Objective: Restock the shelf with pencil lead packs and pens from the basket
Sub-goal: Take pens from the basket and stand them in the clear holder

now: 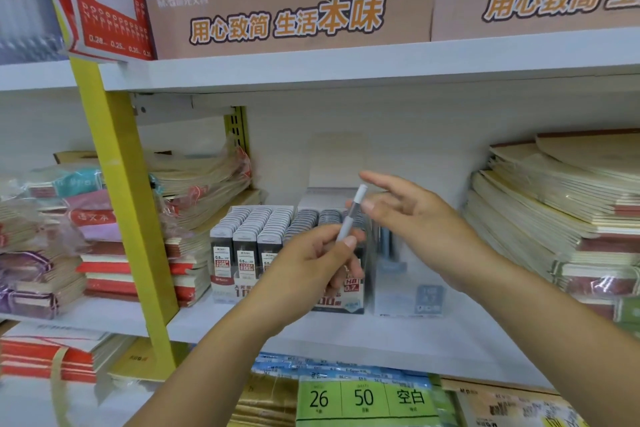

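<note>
My left hand [311, 260] pinches the pen [351, 215] just above the lead packs [263, 222] on the shelf [346, 329], my right hand [412, 215] is open with spread fingers beside it, so a weak pinch may drop the pen among the packs.

pen [352, 210]: the lower barrel and tip are hidden inside the curled fingers of the left hand [311, 260].
lead pack display box [242, 253]: the right front is covered by the left hand; most label print is too small to read.
right hand [415, 218]: the fingertips are motion-blurred; cannot tell whether they touch the pen's cap.
clear box [408, 288]: blurred, with its upper part behind the right hand; the contents are unclear.
brown cartons [291, 17]: the tops are cut off by the upper edge, and the right one also by the side edge.
notebook stacks [561, 204]: cut off at the right edge.
green packs [363, 399]: cut off at the bottom edge.
red-and-white sign [104, 10]: the top is cut off and the fine print is soft.
</note>
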A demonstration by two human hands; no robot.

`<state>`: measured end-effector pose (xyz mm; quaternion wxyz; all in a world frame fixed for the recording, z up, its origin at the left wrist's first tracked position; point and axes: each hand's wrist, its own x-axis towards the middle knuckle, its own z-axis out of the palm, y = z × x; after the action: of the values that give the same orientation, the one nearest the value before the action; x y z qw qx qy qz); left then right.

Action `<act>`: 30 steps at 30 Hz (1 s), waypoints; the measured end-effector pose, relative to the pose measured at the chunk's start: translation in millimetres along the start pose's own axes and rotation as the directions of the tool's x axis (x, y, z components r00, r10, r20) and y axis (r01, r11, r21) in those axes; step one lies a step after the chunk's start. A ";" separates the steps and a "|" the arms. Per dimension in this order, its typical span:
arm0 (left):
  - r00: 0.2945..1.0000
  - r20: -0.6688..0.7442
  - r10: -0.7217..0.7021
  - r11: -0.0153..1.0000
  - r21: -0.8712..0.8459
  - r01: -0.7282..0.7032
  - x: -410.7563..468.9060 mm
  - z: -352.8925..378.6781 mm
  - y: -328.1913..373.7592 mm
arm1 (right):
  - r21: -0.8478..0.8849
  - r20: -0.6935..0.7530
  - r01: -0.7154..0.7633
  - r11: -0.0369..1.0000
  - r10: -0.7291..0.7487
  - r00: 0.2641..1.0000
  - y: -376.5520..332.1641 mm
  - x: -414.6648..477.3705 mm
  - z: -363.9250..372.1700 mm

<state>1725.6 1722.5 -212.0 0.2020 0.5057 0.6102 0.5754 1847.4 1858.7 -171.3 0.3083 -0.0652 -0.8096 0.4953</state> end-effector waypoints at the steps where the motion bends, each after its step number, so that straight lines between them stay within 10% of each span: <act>1: 1.000 0.028 0.010 1.000 -0.012 -0.010 1.2 5.6 2.7 | 0.081 0.023 -0.005 0.997 0.003 1.000 -3.4 -3.8 0.3; 6: 0.939 -0.223 0.261 0.933 0.309 -0.186 12.0 21.5 2.0 | 0.216 -0.315 0.167 0.962 -0.093 0.945 -11.9 -10.4 -30.6; 9: 0.859 -0.096 0.502 0.548 0.804 -0.231 18.4 19.7 -0.3 | -0.050 -0.445 0.234 0.971 -0.231 0.865 -1.0 -6.9 -60.4; 13: 0.919 0.145 0.368 0.208 0.950 -0.233 22.2 22.3 -16.1 | -0.363 -0.270 0.115 0.925 -0.223 0.937 25.2 -3.5 -66.4; 30: 0.900 0.176 0.399 0.205 0.939 -0.275 26.0 17.0 -35.9 | -0.613 -0.132 0.059 0.788 -0.176 0.976 56.5 12.1 -44.0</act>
<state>1715.3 1759.3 -240.2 -0.2997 0.6139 0.7137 0.1549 1851.2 1925.5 -199.6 0.3741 -0.1544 -0.8961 0.1823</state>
